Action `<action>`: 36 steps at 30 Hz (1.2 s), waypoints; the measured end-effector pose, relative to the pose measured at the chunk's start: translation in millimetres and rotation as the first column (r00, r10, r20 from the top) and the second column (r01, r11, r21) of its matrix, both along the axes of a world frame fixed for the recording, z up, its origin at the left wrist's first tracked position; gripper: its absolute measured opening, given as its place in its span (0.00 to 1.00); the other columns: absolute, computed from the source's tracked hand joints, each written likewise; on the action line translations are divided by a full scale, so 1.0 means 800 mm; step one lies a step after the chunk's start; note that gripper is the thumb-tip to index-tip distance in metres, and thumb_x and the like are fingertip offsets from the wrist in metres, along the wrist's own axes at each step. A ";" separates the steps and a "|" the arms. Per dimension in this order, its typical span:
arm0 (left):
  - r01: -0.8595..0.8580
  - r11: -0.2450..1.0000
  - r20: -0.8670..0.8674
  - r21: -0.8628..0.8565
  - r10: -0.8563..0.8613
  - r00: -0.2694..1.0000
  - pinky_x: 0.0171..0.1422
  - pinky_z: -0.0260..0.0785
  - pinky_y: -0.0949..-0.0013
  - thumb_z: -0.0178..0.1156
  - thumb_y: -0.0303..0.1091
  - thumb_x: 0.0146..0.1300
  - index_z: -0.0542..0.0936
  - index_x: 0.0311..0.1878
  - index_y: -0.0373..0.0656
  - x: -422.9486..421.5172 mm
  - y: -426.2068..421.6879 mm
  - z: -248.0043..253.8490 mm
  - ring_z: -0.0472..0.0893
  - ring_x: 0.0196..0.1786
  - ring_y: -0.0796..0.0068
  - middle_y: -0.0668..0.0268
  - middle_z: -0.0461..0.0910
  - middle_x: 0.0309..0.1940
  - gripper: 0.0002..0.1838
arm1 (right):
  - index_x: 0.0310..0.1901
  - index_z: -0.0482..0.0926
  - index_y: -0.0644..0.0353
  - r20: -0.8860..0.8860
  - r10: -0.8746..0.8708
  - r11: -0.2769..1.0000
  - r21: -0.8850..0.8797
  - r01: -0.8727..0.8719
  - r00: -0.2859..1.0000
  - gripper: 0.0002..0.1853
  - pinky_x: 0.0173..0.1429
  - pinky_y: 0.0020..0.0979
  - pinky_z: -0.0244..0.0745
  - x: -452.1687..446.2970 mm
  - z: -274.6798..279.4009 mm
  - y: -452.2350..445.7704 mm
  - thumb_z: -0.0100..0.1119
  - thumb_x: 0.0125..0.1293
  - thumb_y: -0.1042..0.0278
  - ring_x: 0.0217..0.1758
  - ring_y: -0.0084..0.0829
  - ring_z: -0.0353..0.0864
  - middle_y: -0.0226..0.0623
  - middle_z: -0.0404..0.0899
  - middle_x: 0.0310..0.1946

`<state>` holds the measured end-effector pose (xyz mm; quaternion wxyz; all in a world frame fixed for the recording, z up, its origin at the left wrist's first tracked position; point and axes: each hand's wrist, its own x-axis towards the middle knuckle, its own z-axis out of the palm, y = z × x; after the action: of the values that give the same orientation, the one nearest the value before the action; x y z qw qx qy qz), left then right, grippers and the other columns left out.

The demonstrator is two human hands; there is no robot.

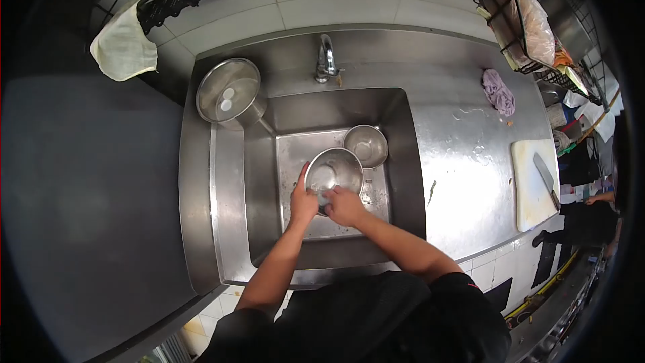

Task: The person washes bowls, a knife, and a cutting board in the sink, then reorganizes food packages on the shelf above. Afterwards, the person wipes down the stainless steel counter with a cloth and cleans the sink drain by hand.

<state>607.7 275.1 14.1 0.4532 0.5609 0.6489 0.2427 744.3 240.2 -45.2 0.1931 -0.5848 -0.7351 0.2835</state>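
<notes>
A steel mixing bowl (345, 161) is tilted over the sink, its inside facing up. My left hand (304, 200) grips its near left rim, with a finger stretched along the outer side. Inside the bowl's near edge is my right hand (345, 206), fingers bent; a small greyish patch shows by the fingertips, and I cannot make out what it is. Just behind and to the right, a smaller steel bowl (367, 146) rests on the floor of the sink (295, 218).
A faucet (326, 60) stands behind the sink. Left of it sits a large steel pot (228, 91) with white round pieces inside. On the right counter lie a purple cloth (498, 92) and a cutting board (527, 188) bearing a knife (545, 175). Another person (591, 218) stands far right.
</notes>
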 end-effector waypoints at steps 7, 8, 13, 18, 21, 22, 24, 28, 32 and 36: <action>0.010 0.982 0.080 -0.187 0.005 0.997 0.36 0.74 0.59 0.46 0.27 0.61 0.65 0.62 0.50 0.011 -0.004 -0.023 0.81 0.38 0.56 0.49 0.78 0.40 0.24 | 0.34 0.78 0.57 -0.181 -0.141 0.956 0.231 0.181 0.973 0.10 0.46 0.44 0.68 0.009 0.027 0.024 0.56 0.47 0.68 0.45 0.46 0.71 0.45 0.70 0.37; 0.096 0.995 -0.105 -0.024 -0.098 0.990 0.36 0.73 0.58 0.48 0.30 0.63 0.68 0.60 0.49 0.004 0.001 -0.035 0.81 0.38 0.55 0.49 0.79 0.38 0.21 | 0.36 0.77 0.57 -0.381 -0.103 0.993 0.021 0.120 0.919 0.10 0.46 0.44 0.69 -0.007 0.017 0.005 0.58 0.49 0.70 0.44 0.49 0.72 0.46 0.70 0.39; -0.069 0.997 -0.084 -0.022 0.067 0.994 0.43 0.69 0.62 0.52 0.34 0.64 0.77 0.49 0.43 -0.069 0.008 -0.063 0.79 0.37 0.61 0.52 0.80 0.34 0.12 | 0.40 0.78 0.54 0.246 0.074 0.963 0.234 -0.134 0.966 0.11 0.47 0.39 0.72 0.056 0.034 -0.001 0.58 0.52 0.67 0.41 0.40 0.77 0.41 0.75 0.37; -0.163 0.853 0.270 -0.496 0.330 0.905 0.41 0.69 0.68 0.56 0.31 0.60 0.80 0.41 0.41 -0.030 -0.024 -0.070 0.78 0.33 0.73 0.62 0.81 0.31 0.08 | 0.46 0.76 0.56 -0.780 -0.470 0.854 -0.520 -0.011 0.414 0.15 0.47 0.31 0.73 0.079 -0.019 0.044 0.52 0.62 0.58 0.41 0.30 0.77 0.32 0.77 0.37; 0.053 0.881 0.485 -0.471 0.208 0.849 0.38 0.70 0.70 0.58 0.29 0.58 0.80 0.39 0.41 0.006 -0.033 -0.054 0.78 0.32 0.77 0.66 0.80 0.31 0.07 | 0.52 0.72 0.60 -0.667 -0.738 0.657 -0.745 -0.113 0.106 0.18 0.47 0.30 0.73 0.050 -0.004 0.009 0.48 0.66 0.57 0.42 0.29 0.76 0.33 0.77 0.39; 0.034 0.862 0.589 -0.506 0.317 0.743 0.37 0.70 0.71 0.58 0.29 0.58 0.80 0.38 0.40 0.008 -0.030 -0.062 0.78 0.31 0.77 0.66 0.80 0.30 0.07 | 0.55 0.69 0.62 -0.584 -0.809 0.581 -0.811 -0.065 0.062 0.20 0.47 0.30 0.73 0.034 0.010 -0.005 0.46 0.67 0.58 0.42 0.30 0.76 0.35 0.77 0.40; -0.096 0.859 0.598 -0.503 0.426 0.679 0.35 0.70 0.72 0.58 0.31 0.58 0.80 0.36 0.37 0.003 -0.019 -0.077 0.79 0.31 0.74 0.64 0.80 0.30 0.08 | 0.57 0.65 0.63 -0.548 -0.829 0.559 -0.813 -0.161 -0.112 0.22 0.46 0.31 0.73 0.019 0.026 -0.016 0.48 0.65 0.59 0.42 0.30 0.76 0.35 0.77 0.39; -0.491 0.757 0.307 -0.431 0.635 0.709 0.33 0.69 0.71 0.56 0.37 0.61 0.79 0.33 0.35 0.038 -0.012 -0.119 0.78 0.28 0.73 0.62 0.79 0.27 0.13 | 0.60 0.57 0.65 -0.462 -0.859 0.512 -0.762 0.396 0.220 0.33 0.40 0.32 0.74 0.000 -0.045 -0.026 0.59 0.56 0.64 0.39 0.30 0.76 0.36 0.76 0.36; -0.504 0.792 0.060 -0.344 0.555 0.830 0.33 0.68 0.69 0.55 0.42 0.63 0.78 0.33 0.35 0.094 -0.038 -0.201 0.75 0.26 0.73 0.62 0.76 0.22 0.17 | 0.42 0.71 0.63 -0.359 -0.929 0.350 -0.931 0.105 -0.087 0.14 0.21 0.35 0.68 0.055 -0.076 0.008 0.56 0.56 0.65 0.16 0.31 0.71 0.39 0.74 0.24; -0.050 0.978 0.233 -0.201 0.097 0.968 0.45 0.69 0.68 0.55 0.49 0.62 0.76 0.45 0.40 0.047 -0.037 -0.220 0.79 0.41 0.68 0.61 0.80 0.35 0.20 | 0.40 0.72 0.62 -0.263 -0.961 0.256 -0.963 0.086 -0.087 0.14 0.21 0.35 0.69 0.110 -0.085 0.015 0.52 0.60 0.59 0.18 0.32 0.73 0.39 0.75 0.22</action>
<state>645.6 245.4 -161.7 0.5720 0.4557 0.6299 0.2615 832.6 252.3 -112.9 0.4314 -0.5854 0.0874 0.6809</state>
